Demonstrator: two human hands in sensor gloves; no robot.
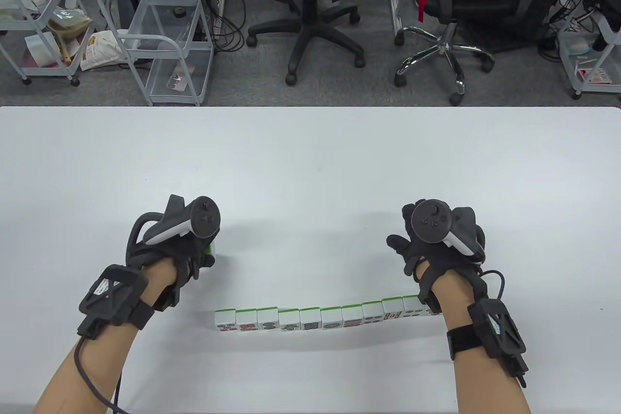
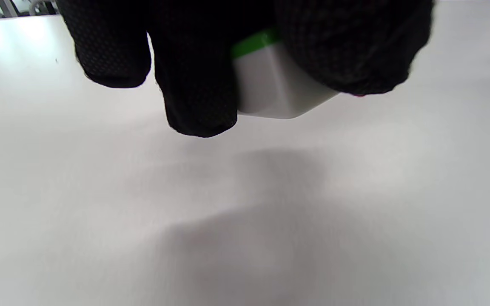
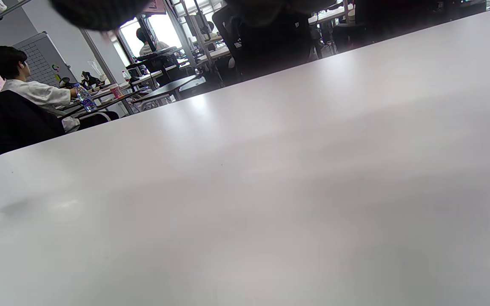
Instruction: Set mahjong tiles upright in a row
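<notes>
L hand [image 1: 170, 244] pinches one green-backed tile [image 2: 270, 80] between gloved fingers [image 2: 198, 85], lifted clear of the table [image 1: 310, 166], prob. so it can be carried to the row w/o scraping. The row of tiles [image 1: 322, 318] stands upright along the near edge, faces toward the person, each touching the next (right end hidden behind the wrist). The carried tile sits left of and beyond the row's left end, so that end looks like its slot. R hand [image 1: 436, 244] hovers by the right end, fingers loosely spread, holding nothing, maybe to steady the line.

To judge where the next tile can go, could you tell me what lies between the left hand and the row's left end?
Only bare table, seen in the table view, separates the left hand, gripping a tile, from the row of tiles.
</notes>
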